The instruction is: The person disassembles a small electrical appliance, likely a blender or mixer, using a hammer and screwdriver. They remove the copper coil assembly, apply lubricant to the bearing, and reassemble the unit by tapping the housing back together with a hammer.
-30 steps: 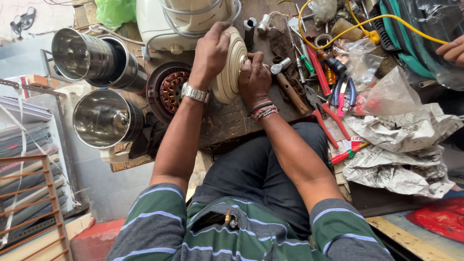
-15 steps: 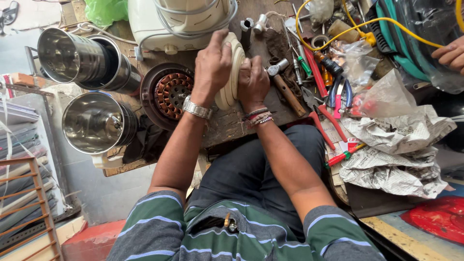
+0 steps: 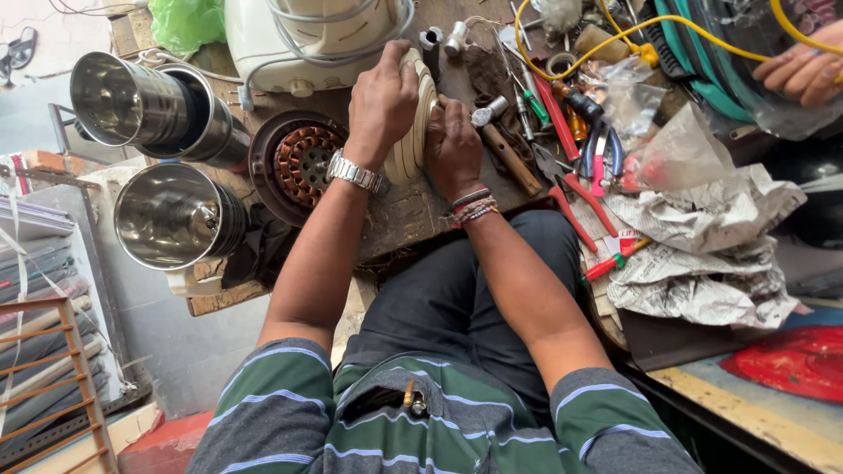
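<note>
My left hand (image 3: 383, 104) grips the far side of a round cream plastic housing (image 3: 411, 140) that stands on edge on the dark wooden bench (image 3: 404, 215). On the housing's near side my right hand (image 3: 452, 145) presses against it, fingers curled. A silver watch sits on my left wrist and bead bands on my right. Left of the housing lies a round motor stator with copper windings (image 3: 303, 162). A wooden-handled hammer (image 3: 505, 145) lies just right of my right hand.
Two steel jars (image 3: 176, 215) (image 3: 145, 101) lie on their sides at the left. A white appliance base (image 3: 312, 39) stands behind. Pliers and screwdrivers (image 3: 580, 189), crumpled paper (image 3: 702, 254), yellow hose (image 3: 615, 35) crowd the right. Another person's hand (image 3: 803, 70) is at top right.
Both hands and the cream housing have stayed together on the bench; the camera view has shifted slightly. My left hand has settled lower over the housing's top.
</note>
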